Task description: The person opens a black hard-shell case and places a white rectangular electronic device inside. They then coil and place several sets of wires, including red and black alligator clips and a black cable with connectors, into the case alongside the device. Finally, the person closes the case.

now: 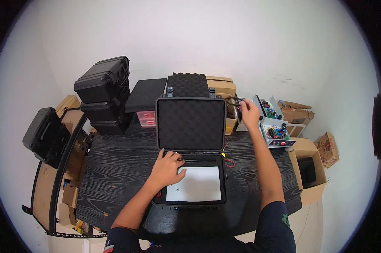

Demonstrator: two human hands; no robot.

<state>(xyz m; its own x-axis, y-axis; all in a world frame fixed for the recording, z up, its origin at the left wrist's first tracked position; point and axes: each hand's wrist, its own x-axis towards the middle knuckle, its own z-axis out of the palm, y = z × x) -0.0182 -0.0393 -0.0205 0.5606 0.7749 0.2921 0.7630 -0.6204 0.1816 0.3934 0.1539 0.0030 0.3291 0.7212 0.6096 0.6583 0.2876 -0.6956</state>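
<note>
An open black hard case (156, 126) stands in front of me, its raised lid lined with wavy dark foam (191, 123). A white flat panel (199, 183) with a small round fitting near its left side lies in the base. My left hand (167, 168) rests on the base's far left part, fingers apart, thumb over the panel's corner. Reaching out past the lid's right side, my right hand (250, 113) has its fingers pinched together. Thin dark, cable-like pieces (234, 100) show at those fingertips; what exactly they grip is too small to tell.
Stacked black cases (104, 92) stand at the back left, another black case (45, 135) beyond the table edge. Pink-fronted drawers (146, 118) sit behind the lid. Open electronics boxes (277, 133) with wires occupy the right rear, near a cardboard box (315, 192). A red wire (229, 162) lies beside the case.
</note>
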